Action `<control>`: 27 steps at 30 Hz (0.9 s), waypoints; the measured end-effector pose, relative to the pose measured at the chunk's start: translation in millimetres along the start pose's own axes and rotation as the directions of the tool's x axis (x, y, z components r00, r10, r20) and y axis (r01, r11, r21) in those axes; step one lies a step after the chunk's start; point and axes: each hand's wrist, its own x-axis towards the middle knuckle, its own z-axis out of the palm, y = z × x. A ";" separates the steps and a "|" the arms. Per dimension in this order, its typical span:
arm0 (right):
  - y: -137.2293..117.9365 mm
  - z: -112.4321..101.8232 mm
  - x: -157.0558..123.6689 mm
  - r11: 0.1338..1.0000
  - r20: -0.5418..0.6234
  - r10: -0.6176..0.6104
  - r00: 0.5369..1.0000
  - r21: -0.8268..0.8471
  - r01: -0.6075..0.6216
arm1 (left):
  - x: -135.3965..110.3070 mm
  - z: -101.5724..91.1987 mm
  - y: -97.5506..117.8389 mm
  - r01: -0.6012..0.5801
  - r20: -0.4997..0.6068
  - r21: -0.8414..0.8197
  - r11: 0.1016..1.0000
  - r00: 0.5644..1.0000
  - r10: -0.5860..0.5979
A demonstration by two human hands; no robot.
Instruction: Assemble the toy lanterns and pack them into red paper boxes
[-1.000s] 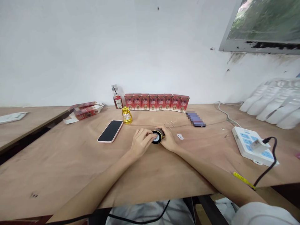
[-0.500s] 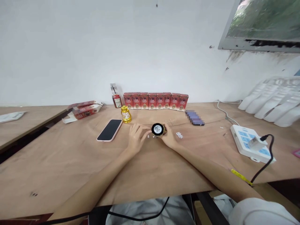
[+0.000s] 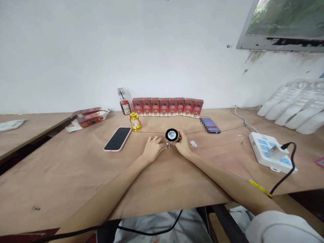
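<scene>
My right hand (image 3: 182, 145) is closed around a small round black lantern (image 3: 172, 135), tipped so that its round white-labelled base faces me. My left hand (image 3: 152, 149) rests on the wooden table (image 3: 76, 175) just left of it, fingers curled loosely toward a tiny silvery piece (image 3: 167, 145) lying between the hands; it holds nothing. A small gold lantern (image 3: 135, 122) stands upright behind my left hand.
A dark phone (image 3: 117, 138) lies left of the hands. A row of several red boxes (image 3: 167, 106) lines the wall, with a packaged bottle (image 3: 124, 102) beside them. Small white bits (image 3: 193, 144) lie right of my hand. A white power strip (image 3: 268, 153) with a black cable sits right.
My left hand has let go of the black lantern and dropped to the table. My right hand has lifted and tipped the lantern base toward me. A tiny piece now lies between the hands.
</scene>
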 end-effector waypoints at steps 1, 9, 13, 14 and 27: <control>0.3 0.1 0.0 1.000 -0.001 -0.002 1.000 -0.002 0.002 | 0.2 1.4 -0.1 -0.020 -0.035 0.028 0.999 0.999 0.021; -6.4 -1.1 -4.0 0.997 0.044 -0.060 0.997 -0.055 0.063 | -5.1 -22.1 -2.0 0.114 -0.409 0.057 0.992 0.909 -0.081; -13.3 -2.3 -7.2 0.978 0.140 -0.159 0.977 -0.116 0.175 | -9.1 -40.2 1.2 0.062 -0.564 0.024 0.998 0.825 -0.037; -14.1 -2.5 -7.7 0.972 0.159 -0.184 0.970 -0.120 0.204 | -9.7 -42.1 2.9 0.033 -0.564 0.024 0.999 0.826 -0.014; -18.9 -4.0 -11.6 0.925 0.263 -0.301 0.917 -0.153 0.348 | -8.2 -41.8 10.9 -0.075 -0.532 -0.034 0.997 0.845 0.046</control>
